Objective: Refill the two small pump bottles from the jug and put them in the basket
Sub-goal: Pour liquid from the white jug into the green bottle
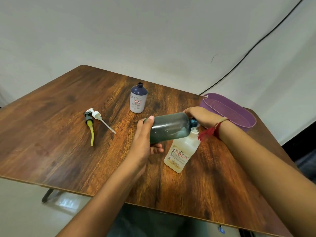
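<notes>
Two loose pump heads lie at counter left, just beside each other: black-collared pump head with yellow tube; white pump head with thin white tube.
Dark-blue-shouldered white plastic bottle – upright, uncapped, at the back centre; opaque, contents cannot be told.
Left hand – fingers curled round the base of the translucent teal plastic bottle, which is held on its side; a little pale liquid pools toward its shoulder.
Cream rectangular plastic bottle with printed label – on the counter, its neck touching the teal bottle's mouth.
Right hand – grips the teal bottle's neck.
Purple oval plastic basket – at the right edge.
Wood-grain counter; white wall, black cable. Open board at near left.
</notes>
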